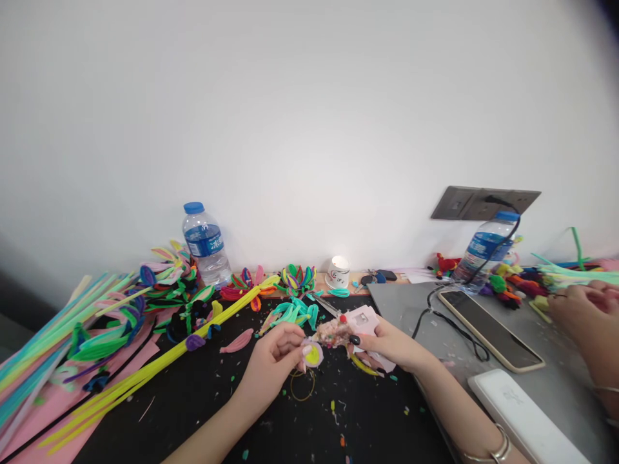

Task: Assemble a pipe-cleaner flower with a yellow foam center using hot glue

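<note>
Left hand (278,356) pinches a yellow-centred disc (314,355), right hand (385,343) grips pink card (363,319); sloppy pinch might drop the disc toward 6 o'clock.

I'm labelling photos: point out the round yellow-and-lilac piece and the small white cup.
Round yellow-and-lilac piece (314,355): head view, yellow centre.
Small white cup (337,276): head view, outer wall.

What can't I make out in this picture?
All in the head view:
- Disc: its back, turned away in the left hand.
- Card: partly covered by the right hand.
- Cup: writing too small to read.
- White case: cut off by the bottom edge.
- Other person's arm: cut off by the right edge.
</note>
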### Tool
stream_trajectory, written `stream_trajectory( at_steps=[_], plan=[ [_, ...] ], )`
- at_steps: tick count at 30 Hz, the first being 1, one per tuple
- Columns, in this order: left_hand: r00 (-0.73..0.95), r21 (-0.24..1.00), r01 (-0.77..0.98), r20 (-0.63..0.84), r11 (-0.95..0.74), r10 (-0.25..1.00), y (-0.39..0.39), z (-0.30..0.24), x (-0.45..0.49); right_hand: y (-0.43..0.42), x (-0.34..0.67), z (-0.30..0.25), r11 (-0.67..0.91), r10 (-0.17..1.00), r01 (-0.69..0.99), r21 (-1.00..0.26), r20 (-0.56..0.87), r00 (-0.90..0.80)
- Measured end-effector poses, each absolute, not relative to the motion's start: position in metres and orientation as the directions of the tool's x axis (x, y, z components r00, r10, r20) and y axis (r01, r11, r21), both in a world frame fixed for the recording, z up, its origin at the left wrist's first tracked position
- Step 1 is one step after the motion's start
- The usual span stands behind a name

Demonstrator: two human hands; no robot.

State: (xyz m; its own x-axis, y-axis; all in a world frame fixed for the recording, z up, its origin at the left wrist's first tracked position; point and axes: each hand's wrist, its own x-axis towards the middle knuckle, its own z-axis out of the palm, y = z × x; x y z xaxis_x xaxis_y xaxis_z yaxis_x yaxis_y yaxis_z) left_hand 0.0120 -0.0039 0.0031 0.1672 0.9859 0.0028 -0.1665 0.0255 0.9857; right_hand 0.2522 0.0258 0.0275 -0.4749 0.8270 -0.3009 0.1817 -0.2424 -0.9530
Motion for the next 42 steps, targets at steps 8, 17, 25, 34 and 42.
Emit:
stream_trajectory(
  at_steps=[8, 17, 25, 34, 42],
  plan=[
    [0.162, 0.988, -0.156, 0.005, 0.020, 0.987, -0.004, 0.002, 0.011, 0.026, 0.253, 0.026, -0.240, 0.827, 0.196, -0.951, -0.306, -0.472],
    [0.157, 0.987, -0.160, 0.010, 0.015, 0.988, -0.004, 0.002, 0.011, 0.027, 0.254, 0.025, -0.236, 0.816, 0.219, -0.947, -0.316, -0.484],
    [0.127, 0.991, -0.130, 0.015, 0.002, 0.992, -0.003, 0.005, 0.011, 0.027, 0.257, 0.024, -0.227, 0.830, 0.207, -0.952, -0.300, -0.470],
    [0.084, 0.991, -0.129, 0.032, -0.021, 0.996, -0.004, 0.009, 0.011, 0.036, 0.264, 0.027, -0.101, 0.925, 0.253, -0.962, -0.185, -0.333],
    [0.049, 0.993, -0.112, 0.033, -0.027, 0.998, -0.003, 0.009, 0.009, 0.041, 0.274, 0.040, 0.045, 0.997, 0.544, -0.838, 0.075, 0.033]
  ],
)
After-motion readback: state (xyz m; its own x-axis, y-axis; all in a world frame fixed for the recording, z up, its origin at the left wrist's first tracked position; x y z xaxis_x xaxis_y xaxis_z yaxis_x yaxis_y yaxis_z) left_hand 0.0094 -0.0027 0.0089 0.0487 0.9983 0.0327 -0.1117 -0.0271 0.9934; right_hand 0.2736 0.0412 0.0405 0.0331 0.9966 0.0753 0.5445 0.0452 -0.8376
